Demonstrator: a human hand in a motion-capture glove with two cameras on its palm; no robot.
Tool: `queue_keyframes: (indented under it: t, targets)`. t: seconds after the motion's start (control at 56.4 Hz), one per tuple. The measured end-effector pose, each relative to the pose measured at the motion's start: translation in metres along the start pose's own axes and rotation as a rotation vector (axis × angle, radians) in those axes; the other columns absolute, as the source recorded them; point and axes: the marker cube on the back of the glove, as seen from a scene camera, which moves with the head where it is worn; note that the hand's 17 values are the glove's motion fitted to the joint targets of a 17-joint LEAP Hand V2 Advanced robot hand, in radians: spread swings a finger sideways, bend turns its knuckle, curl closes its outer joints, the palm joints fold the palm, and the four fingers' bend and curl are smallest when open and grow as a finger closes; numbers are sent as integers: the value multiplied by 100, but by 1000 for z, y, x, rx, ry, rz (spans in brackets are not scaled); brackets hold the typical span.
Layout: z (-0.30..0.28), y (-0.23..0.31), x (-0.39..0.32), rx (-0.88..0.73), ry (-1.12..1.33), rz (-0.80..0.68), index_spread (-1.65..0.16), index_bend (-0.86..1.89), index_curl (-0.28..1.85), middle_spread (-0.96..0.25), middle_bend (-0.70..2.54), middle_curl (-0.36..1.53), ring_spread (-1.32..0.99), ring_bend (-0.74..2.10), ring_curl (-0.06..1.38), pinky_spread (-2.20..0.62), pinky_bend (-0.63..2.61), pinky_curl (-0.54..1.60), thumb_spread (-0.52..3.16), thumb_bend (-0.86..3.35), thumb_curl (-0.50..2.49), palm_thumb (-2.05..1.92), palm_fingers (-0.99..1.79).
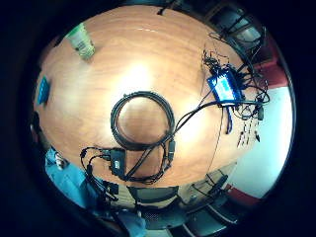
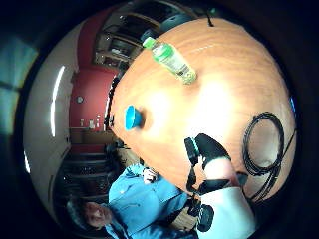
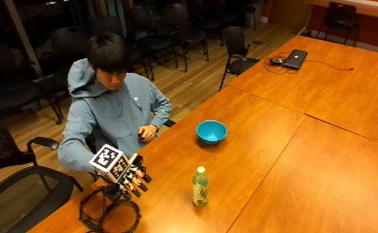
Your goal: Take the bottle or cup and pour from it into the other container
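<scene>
1. Outside view: the gloved right hand (image 3: 131, 177) hovers above the wooden worktop (image 3: 292, 160), fingers (image 3: 141, 184) spread and released, holding nothing.
2. The green bottle (image 3: 200, 187) stands upright near the hand, apart from it; the blue bowl (image 3: 211, 131) sits further along the worktop, well apart from the bottle.
3. The bare left hand (image 3: 147, 132) rests at the worktop's edge.
4. Thumb-side palm view adds the bottle (image 2: 172, 59) and bowl (image 2: 132, 117) from above.
5. Little-finger-side palm view alone shows clearly a coiled black cable (image 1: 143, 120) beneath the palm and a lit blue device (image 1: 224, 88) amid wires.
</scene>
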Motion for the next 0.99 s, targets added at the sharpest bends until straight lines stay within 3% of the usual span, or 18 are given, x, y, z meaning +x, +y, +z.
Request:
queue_keyframes:
  t: [0.319, 0.78, 0.993]
  targets:
    - [3, -55, 2, 10, -79, 64, -34, 15, 26, 2, 19, 32, 12, 32, 27, 24, 52, 25, 92, -3, 38, 78, 21]
    - [24, -110, -32, 142, -209, 146, -32, 11, 22, 4, 20, 33, 13, 35, 29, 25, 60, 28, 87, -4, 38, 73, 5]
    - [39, -129, -60, 207, -332, 114, -32, 12, 20, 6, 20, 33, 15, 35, 28, 26, 65, 28, 87, -4, 37, 67, -3]
